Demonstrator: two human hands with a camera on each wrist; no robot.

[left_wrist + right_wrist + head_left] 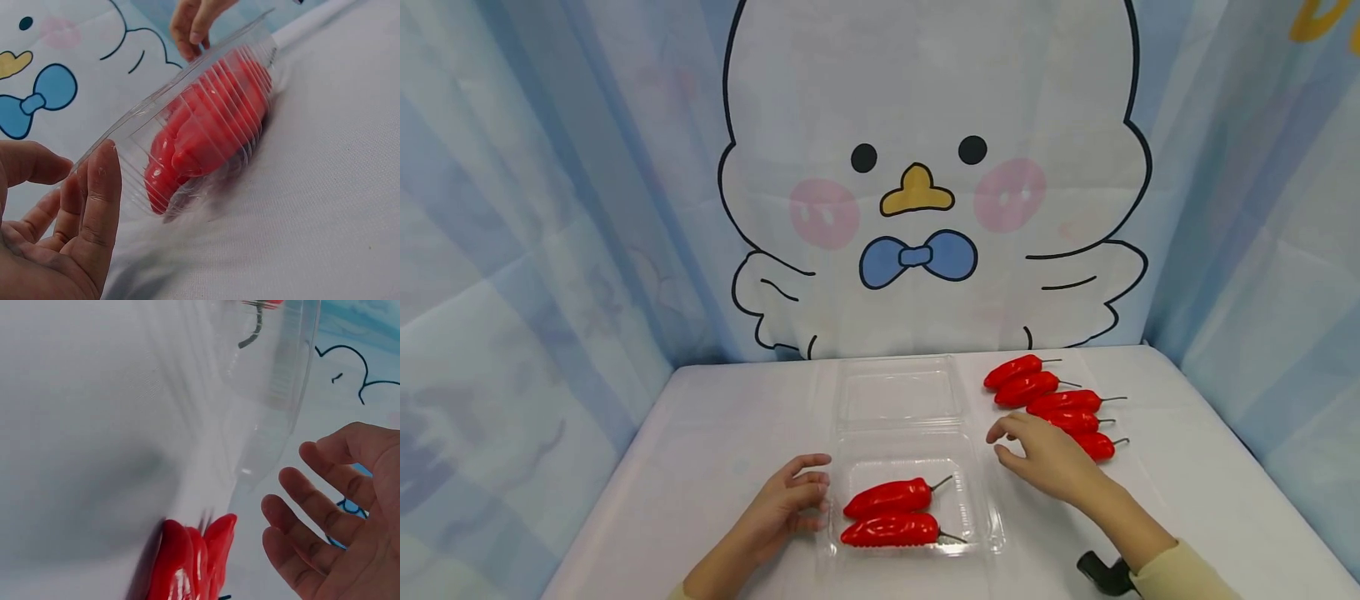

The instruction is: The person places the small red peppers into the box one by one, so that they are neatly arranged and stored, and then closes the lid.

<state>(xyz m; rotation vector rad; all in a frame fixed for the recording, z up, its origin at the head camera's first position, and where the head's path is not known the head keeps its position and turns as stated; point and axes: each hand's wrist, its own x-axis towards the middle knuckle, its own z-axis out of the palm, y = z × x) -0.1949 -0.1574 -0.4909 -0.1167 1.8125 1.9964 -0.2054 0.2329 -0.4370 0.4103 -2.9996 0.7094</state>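
Note:
A clear plastic box lies with its lid folded back, two red peppers side by side in its near part. At the box's left edge my left hand pinches the rim between thumb and fingers, as the left wrist view shows with the hand close up. My right hand, fingers loosely bent and holding nothing, hovers right of the box, beside several loose red peppers. In the right wrist view the hand is near the box's edge, apart from it.
The loose peppers lie at the back right of the white table, stems pointing right. A black object is by my right sleeve. A curtain with a cartoon bird stands behind the table.

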